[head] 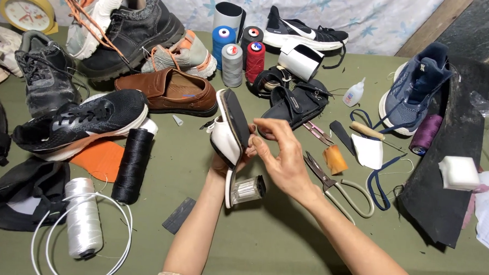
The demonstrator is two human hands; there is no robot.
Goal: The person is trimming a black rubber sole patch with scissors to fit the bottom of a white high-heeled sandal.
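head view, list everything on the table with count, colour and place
white heeled shoe: 1, white with dark sole and clear heel, centre, held up
thread cones: 4, blue, grey, red, one dark, back centre
black thread spool: 1, black, left of centre
white cord spool: 1, white, front left
brown loafer: 1, brown, behind the held shoe
black sneaker: 1, black and white, left
navy sneaker: 1, navy, right
scissors: 1, pale handles, right of centre
glue bottle: 1, white, back right
clock: 1, yellow, back left corner
table: 1, olive cloth
left hand: under the shoe, holding it
right hand: fingers on the sole
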